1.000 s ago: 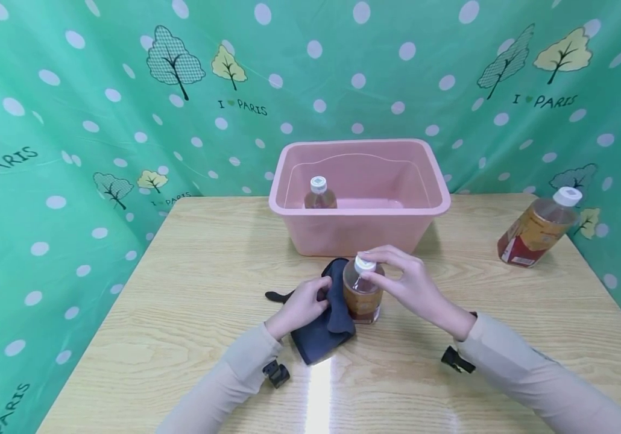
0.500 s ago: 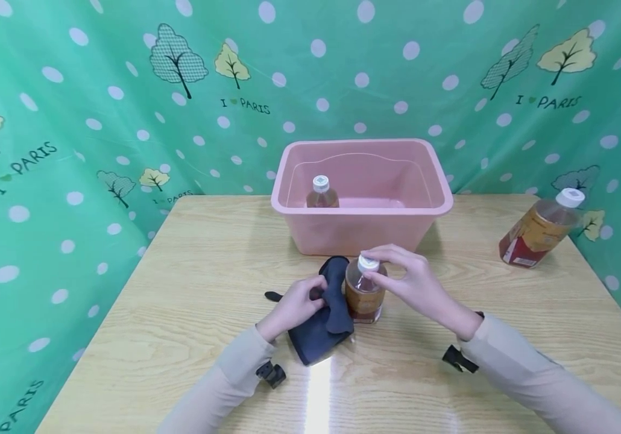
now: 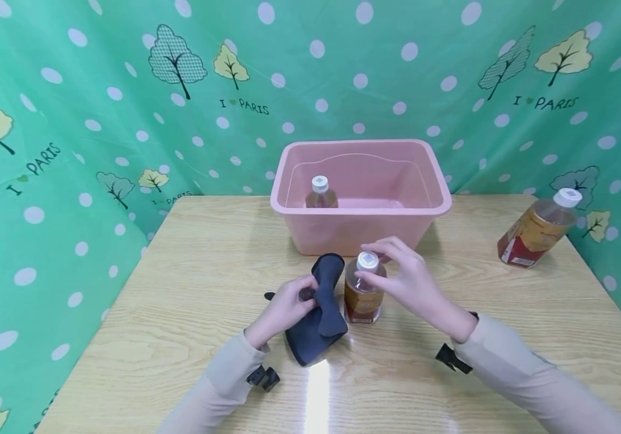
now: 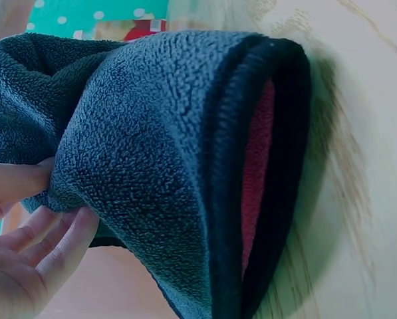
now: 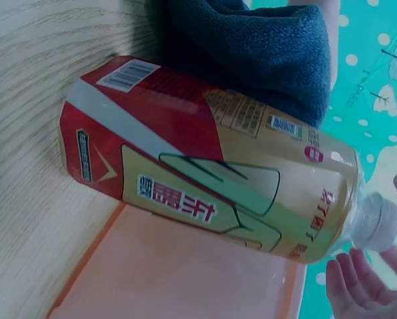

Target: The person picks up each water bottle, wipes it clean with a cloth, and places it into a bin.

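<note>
In the head view my left hand point(image 3: 283, 307) pinches a fold of a dark blue-grey cleaning cloth point(image 3: 329, 310). The left wrist view shows the cloth's fuzzy face point(image 4: 138, 139), black edging and a pink-red underside; thumb and fingers meet on the fold. A drink bottle point(image 3: 363, 295) with a white cap stands upright beside the cloth. Around its cap, my right hand point(image 3: 410, 280) has thumb and fingers spread. The right wrist view shows the thumb away from the cap point(image 5: 381, 222) and fingertips close beside it; contact there is hard to tell.
Behind the bottle stands a pink bin point(image 3: 359, 232) with another capped bottle point(image 3: 321, 198) inside. A third bottle point(image 3: 538, 229) is at the table's right edge. A dotted green curtain point(image 3: 289, 72) borders the wooden table point(image 3: 180, 289).
My right hand's fingers have parted from the bottle's cap. My left hand has drawn the cloth slightly left, widening the gap between cloth and bottle.
</note>
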{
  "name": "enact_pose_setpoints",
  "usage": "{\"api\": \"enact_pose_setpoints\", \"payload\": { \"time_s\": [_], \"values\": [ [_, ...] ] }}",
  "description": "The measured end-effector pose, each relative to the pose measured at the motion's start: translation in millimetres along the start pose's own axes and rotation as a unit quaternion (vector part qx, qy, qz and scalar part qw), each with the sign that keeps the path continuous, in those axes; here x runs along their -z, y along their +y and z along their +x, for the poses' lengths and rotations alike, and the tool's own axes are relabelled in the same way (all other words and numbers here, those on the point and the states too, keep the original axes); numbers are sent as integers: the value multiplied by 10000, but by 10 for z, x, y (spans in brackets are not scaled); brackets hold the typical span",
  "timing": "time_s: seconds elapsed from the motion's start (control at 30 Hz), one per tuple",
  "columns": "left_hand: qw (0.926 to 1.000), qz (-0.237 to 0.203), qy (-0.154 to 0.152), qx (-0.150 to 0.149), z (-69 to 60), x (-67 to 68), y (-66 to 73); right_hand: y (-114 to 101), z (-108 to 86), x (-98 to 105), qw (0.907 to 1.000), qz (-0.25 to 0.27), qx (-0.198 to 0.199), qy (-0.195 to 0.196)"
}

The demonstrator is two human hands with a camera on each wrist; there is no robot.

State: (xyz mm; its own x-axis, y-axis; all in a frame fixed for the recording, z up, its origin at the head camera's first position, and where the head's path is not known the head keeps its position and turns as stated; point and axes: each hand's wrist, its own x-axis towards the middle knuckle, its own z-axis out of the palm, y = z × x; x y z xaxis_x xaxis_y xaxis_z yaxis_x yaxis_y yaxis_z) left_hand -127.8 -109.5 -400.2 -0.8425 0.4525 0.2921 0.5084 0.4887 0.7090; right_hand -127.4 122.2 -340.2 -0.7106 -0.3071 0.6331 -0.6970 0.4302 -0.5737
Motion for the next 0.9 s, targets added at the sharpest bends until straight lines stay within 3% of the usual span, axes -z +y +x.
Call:
{"api": "enact_pose_setpoints", "payload": {
  "time_s": [0.3,0.53,0.9],
  "values": [
    [9999,-99,-71,-73,-7,18,27,-40,4,-66,9989,-164,-327,287],
    [9998,-206,-59,-40,-11,33,44,2,-16,-60,9984,359,-383,232],
    [9996,-268,-32,-83,-15,35,20,31,-47,37,9811,1261,-1360,-543]
  ]
}}
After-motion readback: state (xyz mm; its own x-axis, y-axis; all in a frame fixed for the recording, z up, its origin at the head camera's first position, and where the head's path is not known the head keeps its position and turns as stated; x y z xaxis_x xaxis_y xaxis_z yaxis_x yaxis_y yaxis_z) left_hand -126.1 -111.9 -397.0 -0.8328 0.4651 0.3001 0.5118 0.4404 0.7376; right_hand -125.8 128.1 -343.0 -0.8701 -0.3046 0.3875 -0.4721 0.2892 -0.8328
